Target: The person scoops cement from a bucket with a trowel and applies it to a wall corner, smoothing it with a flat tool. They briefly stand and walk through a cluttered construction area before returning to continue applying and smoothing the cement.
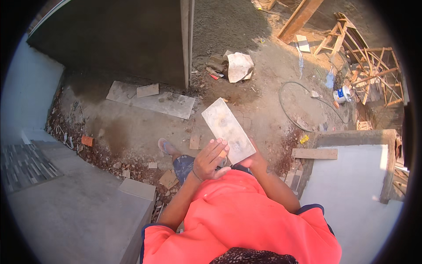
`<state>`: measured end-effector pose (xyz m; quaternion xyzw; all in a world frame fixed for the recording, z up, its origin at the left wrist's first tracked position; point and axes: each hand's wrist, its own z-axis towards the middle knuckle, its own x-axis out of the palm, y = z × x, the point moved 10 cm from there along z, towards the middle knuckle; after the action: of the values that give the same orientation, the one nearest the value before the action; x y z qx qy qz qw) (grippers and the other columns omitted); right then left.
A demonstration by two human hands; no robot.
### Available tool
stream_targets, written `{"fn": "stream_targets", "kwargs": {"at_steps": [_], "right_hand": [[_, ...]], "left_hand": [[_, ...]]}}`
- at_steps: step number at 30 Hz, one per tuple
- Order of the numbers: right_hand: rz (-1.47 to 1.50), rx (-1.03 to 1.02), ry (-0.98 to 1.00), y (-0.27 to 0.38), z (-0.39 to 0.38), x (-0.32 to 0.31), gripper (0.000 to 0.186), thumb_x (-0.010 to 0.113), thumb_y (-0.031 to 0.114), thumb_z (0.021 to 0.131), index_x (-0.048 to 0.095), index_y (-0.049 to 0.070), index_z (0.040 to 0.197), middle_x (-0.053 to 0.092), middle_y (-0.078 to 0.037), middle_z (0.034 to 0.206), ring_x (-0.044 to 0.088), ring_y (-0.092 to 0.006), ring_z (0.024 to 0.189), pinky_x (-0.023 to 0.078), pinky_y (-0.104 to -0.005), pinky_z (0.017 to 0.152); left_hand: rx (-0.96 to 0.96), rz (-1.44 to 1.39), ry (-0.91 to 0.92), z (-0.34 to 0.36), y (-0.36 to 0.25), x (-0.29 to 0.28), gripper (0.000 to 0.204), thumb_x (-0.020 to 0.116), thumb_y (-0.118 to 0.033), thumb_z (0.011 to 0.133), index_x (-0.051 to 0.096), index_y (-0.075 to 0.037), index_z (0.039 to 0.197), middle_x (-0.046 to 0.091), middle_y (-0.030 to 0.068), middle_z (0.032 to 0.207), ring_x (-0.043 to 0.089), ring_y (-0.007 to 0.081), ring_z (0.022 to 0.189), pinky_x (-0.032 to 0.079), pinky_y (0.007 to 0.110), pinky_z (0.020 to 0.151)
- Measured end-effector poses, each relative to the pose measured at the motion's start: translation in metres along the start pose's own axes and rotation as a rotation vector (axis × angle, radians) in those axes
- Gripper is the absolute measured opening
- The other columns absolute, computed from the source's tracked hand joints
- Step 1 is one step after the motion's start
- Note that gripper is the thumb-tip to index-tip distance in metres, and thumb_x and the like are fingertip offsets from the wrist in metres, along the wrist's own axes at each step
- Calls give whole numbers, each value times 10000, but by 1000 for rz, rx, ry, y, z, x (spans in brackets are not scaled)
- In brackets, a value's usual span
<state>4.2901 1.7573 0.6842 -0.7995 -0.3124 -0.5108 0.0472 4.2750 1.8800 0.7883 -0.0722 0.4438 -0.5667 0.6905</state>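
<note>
A pale rectangular slab [224, 123] with dusty smudges is held at a tilt in front of my red shirt. My right hand [254, 161] grips its lower right end, with the fingers mostly out of sight behind it. My left hand [210, 160] is at the slab's lower left edge, fingers bent over a small orange and dark object that they largely hide; I cannot make out what it is.
Planks [149, 100] lie on the dirty floor ahead, near rubble [239, 68]. A hose [285, 114], bucket [342, 94] and wooden frames [369, 70] are at right. A ledge [132, 211] borders my left, a white slab [347, 176] my right.
</note>
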Motion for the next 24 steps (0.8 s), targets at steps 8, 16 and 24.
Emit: {"fn": "stream_targets", "kwargs": {"at_steps": [8,16,24], "right_hand": [[25,-326,-25,134,-152,-71,387,447,244,1011,530,38,1328,625,-106,1256,641,-219,1085,562,-394,881],[264,-374,144,240,-199,-153,431,523,215,979,506,7,1356,610,-96,1303,637,-183,1104,556,-344,872],[-137,-425,-280,448,-195,-242,307,523,194,976,597,15,1213,693,-72,1051,693,-159,840,586,-318,705]], "left_hand": [[36,-51,162,98,-91,159,569,449,-423,989,505,-14,1380,503,156,1426,432,346,1351,280,479,1146],[-784,-1110,216,205,-45,319,384,679,-78,898,584,67,1240,673,121,1123,644,155,1006,526,289,879],[-865,-1140,244,330,-12,508,130,693,-97,894,655,7,962,701,47,831,643,95,679,504,230,627]]}}
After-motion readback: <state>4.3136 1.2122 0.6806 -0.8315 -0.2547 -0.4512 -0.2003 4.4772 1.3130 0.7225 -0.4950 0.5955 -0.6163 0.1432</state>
